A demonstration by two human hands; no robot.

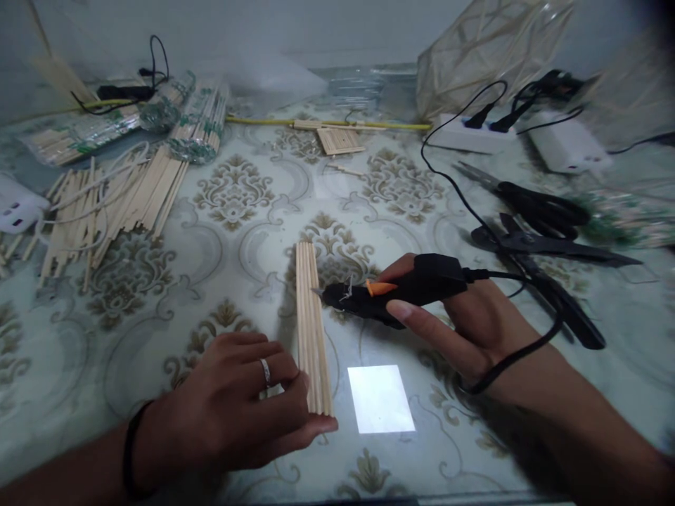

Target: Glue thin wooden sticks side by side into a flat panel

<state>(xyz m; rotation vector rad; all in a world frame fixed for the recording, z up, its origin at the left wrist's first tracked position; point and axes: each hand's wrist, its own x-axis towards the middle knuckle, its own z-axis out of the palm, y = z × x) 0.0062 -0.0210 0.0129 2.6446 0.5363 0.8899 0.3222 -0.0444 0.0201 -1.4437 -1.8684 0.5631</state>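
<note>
A left hand has its grip closed on the near end of a strip of pale sticks, over a patterned tabletop. The right hand's grip wraps a black corded glue gun; its nozzle seems to touch the strip's right edge, though blur obscures contact.
</note>
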